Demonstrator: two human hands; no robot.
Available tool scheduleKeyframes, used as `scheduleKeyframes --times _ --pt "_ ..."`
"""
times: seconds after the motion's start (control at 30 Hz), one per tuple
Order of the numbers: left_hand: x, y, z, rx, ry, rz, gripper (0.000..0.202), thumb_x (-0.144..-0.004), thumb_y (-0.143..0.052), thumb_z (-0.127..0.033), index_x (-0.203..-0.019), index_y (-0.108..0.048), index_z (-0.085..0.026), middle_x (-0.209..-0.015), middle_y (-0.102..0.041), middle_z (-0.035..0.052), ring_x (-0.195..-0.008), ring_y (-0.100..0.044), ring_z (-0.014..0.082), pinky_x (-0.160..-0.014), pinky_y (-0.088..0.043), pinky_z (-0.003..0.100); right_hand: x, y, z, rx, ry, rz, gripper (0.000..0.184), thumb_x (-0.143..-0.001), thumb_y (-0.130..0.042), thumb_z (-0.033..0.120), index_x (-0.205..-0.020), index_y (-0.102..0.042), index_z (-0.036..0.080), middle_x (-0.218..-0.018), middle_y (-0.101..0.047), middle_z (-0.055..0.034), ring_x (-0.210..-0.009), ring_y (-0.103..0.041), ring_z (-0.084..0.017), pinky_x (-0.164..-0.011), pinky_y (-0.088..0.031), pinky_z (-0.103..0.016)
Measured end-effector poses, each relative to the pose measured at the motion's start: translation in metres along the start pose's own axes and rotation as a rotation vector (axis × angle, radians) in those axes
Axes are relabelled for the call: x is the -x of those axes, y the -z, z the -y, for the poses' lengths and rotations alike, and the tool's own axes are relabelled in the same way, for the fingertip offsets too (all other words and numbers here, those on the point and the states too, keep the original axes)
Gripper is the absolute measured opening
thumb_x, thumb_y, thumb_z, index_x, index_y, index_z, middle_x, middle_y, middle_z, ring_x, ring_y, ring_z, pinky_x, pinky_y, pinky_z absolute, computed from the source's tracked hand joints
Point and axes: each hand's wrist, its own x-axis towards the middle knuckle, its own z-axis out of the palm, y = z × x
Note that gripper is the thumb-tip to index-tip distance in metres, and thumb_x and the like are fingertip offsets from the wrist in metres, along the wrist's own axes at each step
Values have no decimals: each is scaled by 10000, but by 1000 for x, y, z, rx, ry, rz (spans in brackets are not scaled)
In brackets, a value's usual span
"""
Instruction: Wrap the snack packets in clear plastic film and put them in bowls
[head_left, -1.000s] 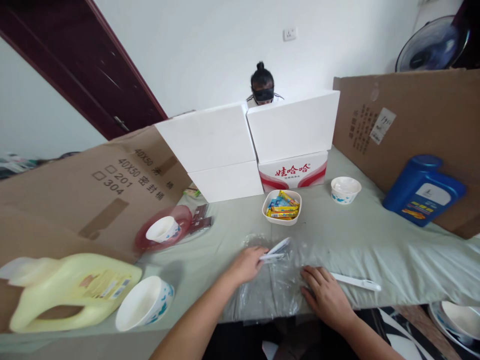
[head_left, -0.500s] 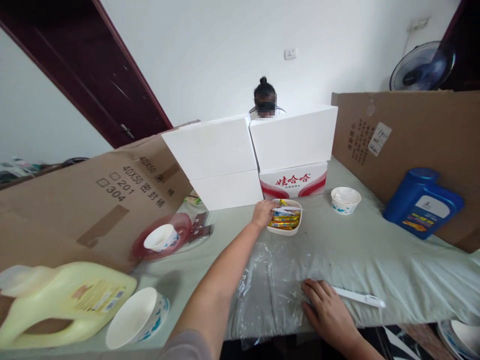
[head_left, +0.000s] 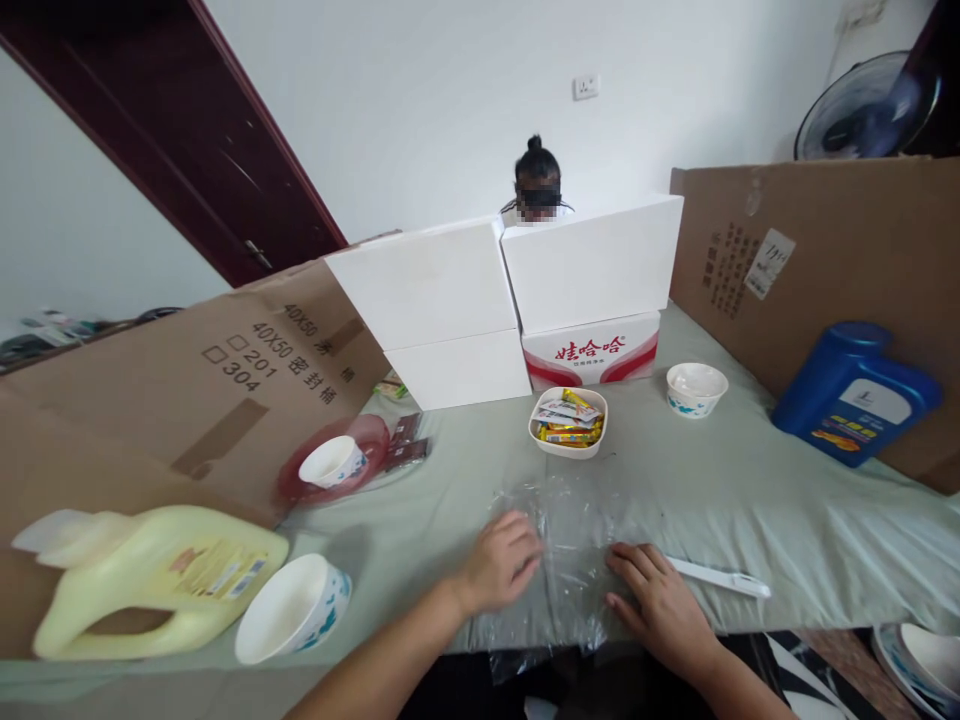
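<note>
My left hand (head_left: 501, 565) is over the left side of a clear plastic sheet (head_left: 566, 540), its fingers loosely bent and nothing visible in them. Flat on the sheet's right side rests my right hand (head_left: 660, 600), fingers stretched out. A white plastic stick-like tool (head_left: 724, 578) lies beside it, its left end near the fingers. Beyond the sheet stands a cream bowl (head_left: 568, 450) filled with yellow-wrapped snack sticks (head_left: 574, 435), with white-and-blue packets (head_left: 559, 412) on top.
White boxes (head_left: 442, 290) and a red-and-white carton (head_left: 592, 352) stand at the back, a person (head_left: 537, 185) behind them. Paper bowls (head_left: 697, 392), a pink plate (head_left: 296, 482), a yellow jug (head_left: 187, 575) and a blue bottle (head_left: 855, 395) flank the cloth. Cardboard (head_left: 817, 240) walls both sides.
My left hand has let go of a white packet at the cream bowl and come back toward me, down to the plastic sheet. My right hand stays in place.
</note>
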Motion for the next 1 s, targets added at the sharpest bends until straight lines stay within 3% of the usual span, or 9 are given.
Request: scheduleKeyframes --times 0.1,0.2,0.33,0.47,0.6,0.73,0.83,0.9,1.0 --pt "55 -1 -14 76 64 210 501 -774 -682 -464 -1182 -574 -195 -1078 -641 95 -1073 -551 269 -978 -449 445 3 13 -3 -64 4 105 313 -880 -565 350 -1157 -612 213 -1247 -599 -99 -1118 -541 -246 -976 -454 -425" --pt "96 -3 -14 52 92 326 877 -642 -759 -578 -1364 -419 -214 -1396 -468 152 -1289 -417 359 -1065 -356 554 10 26 -6 -114 19 232 301 -853 -584 327 -1141 -611 242 -1296 -578 -74 -1195 -502 -251 -1034 -402 -450" --pt "124 -11 -13 -17 111 353 790 -691 -775 -387 -1380 -399 -292 -1517 -323 108 -1385 -298 362 -1078 -333 586 18 38 -9 -147 28 329 152 -846 -548 226 -974 -630 238 -1301 -581 -54 -1229 -492 -228 -1067 -361 -438" --pt "121 -10 -19 -5 156 226 401 -855 -534 -107 -1215 -572 -280 -1394 -506 54 -1350 -391 256 -1095 -375 454 21 43 -8 -171 52 321 159 -879 -452 168 -853 -600 220 -1231 -620 -69 -1221 -506 -211 -1050 -371 -415" --pt "105 -4 -19 173 325 40 259 -940 -396 -180 -1019 -641 -208 -1398 -506 91 -1103 -614 190 -937 -505 304 18 46 -5 -254 58 255 160 -917 -414 221 -912 -574 221 -1081 -666 -75 -1138 -557 -209 -1040 -372 -427" --pt "85 -1 -9 219 568 -160 290 -967 -346 -282 -954 -619 -187 -1367 -533 130 -1052 -635 199 -804 -521 279 8 39 2 -416 -133 124 195 -949 -372 315 -905 -537 223 -881 -658 -53 -853 -627 -179 -818 -492 -335" --pt "71 -1 -3 143 710 -131 289 -969 -350 -322 -992 -613 -203 -992 -715 75 -875 -675 187 -741 -495 272 -6 24 7 -599 -265 21 205 -938 -404 395 -896 -510 225 -812 -641 -28 -755 -630 -162 -709 -504 -292" --pt "62 -1 1 59 797 -68 277 -969 -360 -311 -1005 -615 -208 -792 -711 28 -738 -671 174 -689 -466 257 -18 12 7 -716 -362 -17 250 -921 -401 454 -935 -490 221 -760 -625 -11 -667 -631 -155 -620 -505 -280" --pt "51 -3 6 -85 903 -8 236 -953 -400 -238 -1009 -626 -203 -788 -708 23 -742 -669 172 -678 -430 243 -39 -6 2 -653 -518 -27 305 -900 -349 473 -999 -467 209 -683 -600 18 -509 -595 -139 -505 -470 -265"
